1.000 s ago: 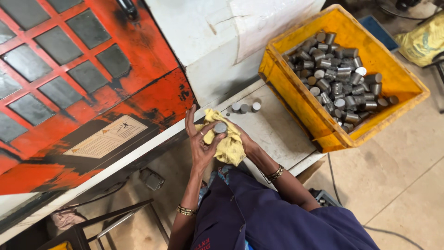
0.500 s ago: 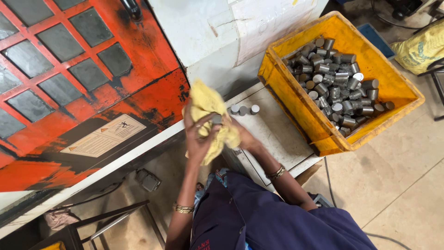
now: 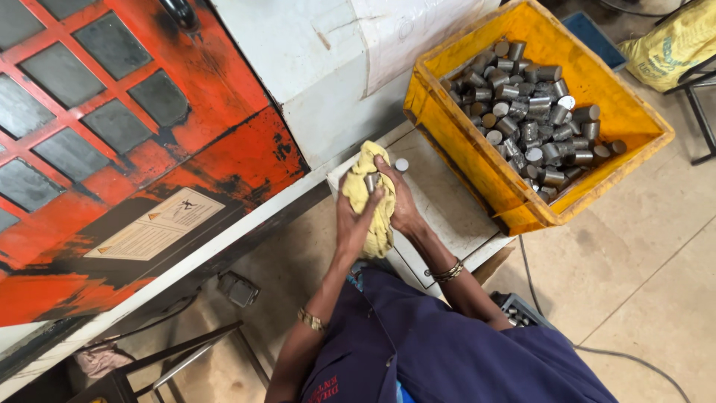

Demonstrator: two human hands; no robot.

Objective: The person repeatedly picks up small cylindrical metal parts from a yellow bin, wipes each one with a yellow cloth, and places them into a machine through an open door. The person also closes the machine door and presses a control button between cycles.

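Head view: both hands, left (image 3: 350, 220) and right (image 3: 400, 201), clamp crumpled yellow cloth (image 3: 369, 198) around small grey metal cylinder (image 3: 371, 181), wiping it beside yellow plastic crate (image 3: 477, 160).

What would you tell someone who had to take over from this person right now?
Left hand: holds a yellow cloth wrapped about a small metal cylinder.
Right hand: fingers pressed on the same cloth and cylinder.
Things: one more cylinder stands on the white ledge just beyond the hands. The yellow crate to the right holds many grey metal cylinders.
Done: cannot tell how many have been wiped.
Left: the piece in hand is in the cloth, not yet set down.
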